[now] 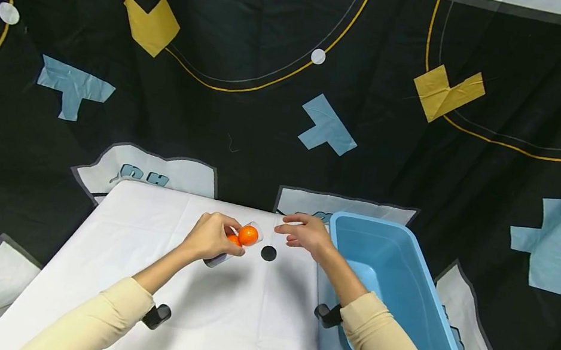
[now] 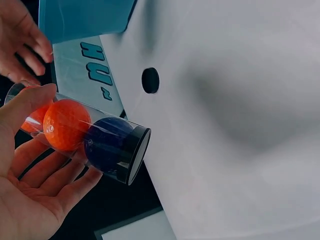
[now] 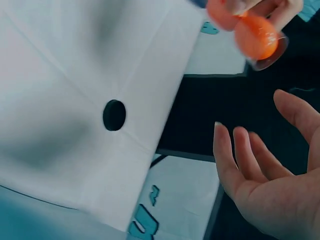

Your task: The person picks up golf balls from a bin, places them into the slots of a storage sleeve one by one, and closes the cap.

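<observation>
My left hand (image 1: 211, 236) holds a clear plastic tube (image 2: 131, 152) above the white table, its thumb and fingers curled round it. Inside the tube, in a row, sit two orange balls (image 2: 66, 124) and one dark blue ball (image 2: 105, 144). The blue one lies by the black-rimmed end; an orange one is at the clear end, which faces my right hand. Whether that clear end has a cover I cannot tell. My right hand (image 1: 307, 233) hovers apart from the tube, fingers spread and holding nothing. A black disc (image 1: 269, 253) lies on the table between and below the hands.
A light blue plastic bin (image 1: 421, 268) stands at the table's right side, under my right forearm. White cloth covers the table (image 1: 247, 327). Behind it hangs a black sheet (image 1: 243, 133) with blue and yellow tape pieces.
</observation>
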`<action>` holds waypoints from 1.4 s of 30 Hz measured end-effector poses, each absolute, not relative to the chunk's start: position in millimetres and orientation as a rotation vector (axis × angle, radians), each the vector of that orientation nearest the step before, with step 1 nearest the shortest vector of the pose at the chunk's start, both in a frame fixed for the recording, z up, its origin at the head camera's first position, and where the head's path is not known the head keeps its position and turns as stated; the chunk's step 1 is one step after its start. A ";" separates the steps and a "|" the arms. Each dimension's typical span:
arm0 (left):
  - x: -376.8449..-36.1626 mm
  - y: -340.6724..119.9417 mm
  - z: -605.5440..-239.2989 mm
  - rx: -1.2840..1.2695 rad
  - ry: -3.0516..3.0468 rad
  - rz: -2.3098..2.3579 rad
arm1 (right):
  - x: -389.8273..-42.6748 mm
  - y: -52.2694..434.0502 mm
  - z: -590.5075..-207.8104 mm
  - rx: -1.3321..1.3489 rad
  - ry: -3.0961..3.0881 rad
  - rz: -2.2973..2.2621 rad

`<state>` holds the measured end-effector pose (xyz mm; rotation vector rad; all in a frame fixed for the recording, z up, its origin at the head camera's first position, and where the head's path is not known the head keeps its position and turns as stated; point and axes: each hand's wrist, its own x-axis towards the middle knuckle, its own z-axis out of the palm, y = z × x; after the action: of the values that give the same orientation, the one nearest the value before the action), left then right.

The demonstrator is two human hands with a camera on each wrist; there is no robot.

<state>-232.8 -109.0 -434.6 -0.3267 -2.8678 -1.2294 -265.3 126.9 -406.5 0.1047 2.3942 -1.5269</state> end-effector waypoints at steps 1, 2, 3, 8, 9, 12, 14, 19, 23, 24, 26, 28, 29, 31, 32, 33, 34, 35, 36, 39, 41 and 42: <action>-232.7 -111.8 -435.0 -0.316 -2.868 -1.225 | -266.4 125.8 -409.5 0.113 2.416 -1.523; -232.5 -114.5 -435.4 -0.305 -2.872 -1.220 | -267.7 124.5 -413.2 0.122 2.445 -1.509; -232.2 -116.9 -435.8 -0.295 -2.876 -1.215 | -269.3 123.1 -417.2 0.133 2.473 -1.497; -230.7 -126.6 -438.0 -0.262 -2.883 -1.213 | -277.2 111.8 -440.6 0.221 2.637 -1.422; -230.2 -128.2 -438.6 -0.257 -2.885 -1.213 | -278.3 108.6 -445.8 0.238 2.666 -1.409; -229.2 -132.7 -440.3 -0.244 -2.882 -1.215 | -280.6 98.9 -463.2 0.278 2.721 -1.393; -228.5 -135.3 -442.1 -0.238 -2.877 -1.216 | -281.2 93.3 -476.6 0.291 2.744 -1.396; -227.7 -139.1 -446.2 -0.230 -2.877 -1.213 | -279.1 86.5 -510.3 0.369 2.763 -1.382; -227.2 -140.9 -448.6 -0.213 -2.882 -1.219 | -278.1 84.8 -532.7 0.431 2.781 -1.348; -227.0 -141.4 -449.1 -0.213 -2.882 -1.220 | -278.2 84.5 -537.3 0.435 2.790 -1.340; -226.9 -142.2 -449.6 -0.219 -2.878 -1.222 | -278.6 83.7 -545.8 0.431 2.812 -1.327; -226.9 -142.4 -450.0 -0.225 -2.877 -1.222 | -278.8 83.3 -553.2 0.419 2.837 -1.318; -227.0 -142.5 -450.3 -0.228 -2.876 -1.220 | -278.7 83.3 -556.2 0.410 2.852 -1.321; -227.0 -142.7 -450.7 -0.225 -2.876 -1.215 | -278.0 82.9 -561.9 0.402 2.863 -1.335; -227.1 -142.7 -451.0 -0.224 -2.876 -1.214 | -277.3 82.8 -564.3 0.395 2.877 -1.336; -227.0 -142.8 -451.0 -0.221 -2.877 -1.214 | -276.6 82.5 -566.5 0.389 2.888 -1.336; -227.0 -142.9 -451.1 -0.220 -2.878 -1.212 | -275.4 82.1 -568.2 0.383 2.899 -1.340; -227.0 -143.0 -451.3 -0.219 -2.878 -1.210 | -274.4 81.7 -569.9 0.378 2.904 -1.339; -226.8 -143.1 -451.4 -0.216 -2.879 -1.207 | -273.2 81.3 -571.7 0.372 2.911 -1.333; -227.5 -142.1 -450.0 -0.209 -2.881 -1.205 | -272.6 81.8 -573.9 0.346 2.944 -1.326; -228.0 -141.9 -449.3 -0.205 -2.883 -1.196 | -274.2 82.2 -576.3 0.335 2.953 -1.327; -228.5 -141.6 -449.0 -0.205 -2.884 -1.192 | -275.3 82.4 -577.5 0.332 2.966 -1.323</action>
<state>-228.5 -141.6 -449.0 -0.2046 -2.8838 -1.1917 -275.3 82.4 -577.5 0.3322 2.9658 -1.3234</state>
